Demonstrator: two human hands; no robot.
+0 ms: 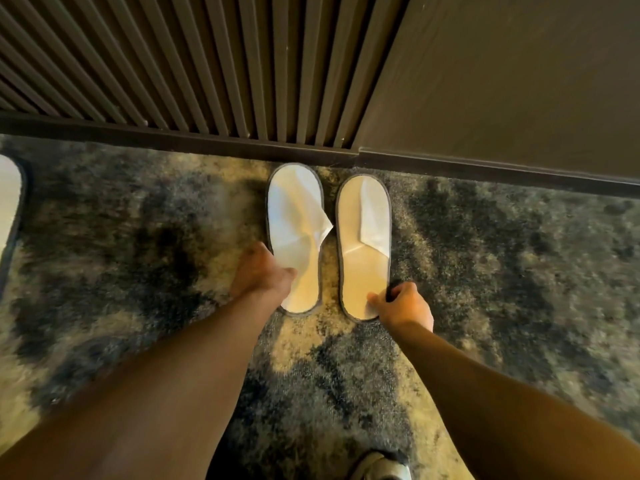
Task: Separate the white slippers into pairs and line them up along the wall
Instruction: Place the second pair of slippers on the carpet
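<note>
Two white slippers with grey edging lie side by side on the mottled dark-and-tan carpet (138,271), toes pointing at the dark baseboard (207,138) of the wall. The left slipper (294,209) has its toe almost touching the baseboard; the right slipper (363,244) sits a little further back, so its heel is nearer the person. A narrow strip of carpet separates them, and the loose flap of the left slipper's upper sticks out across that gap towards its neighbour.

The left hand (261,271) rests at the outer left edge of the left slipper, near the heel half, with the thumb lying over the insole; the fingers are hidden under or beside the edge, so the grip looks closed on that edge. The right hand (403,304) is at the heel of the right slipper, on its outer right corner, thumb pressed on the insole and fingers curled round the rim, a narrow pinching grip on the heel.

A third slipper (8,206) shows partly at the far left border, well apart from the pair. Above the baseboard the wall is ribbed panelling (173,57) on the left and a plain dark panel (502,74) on the right. The tip of a shoe (381,467) shows at the bottom border.
</note>
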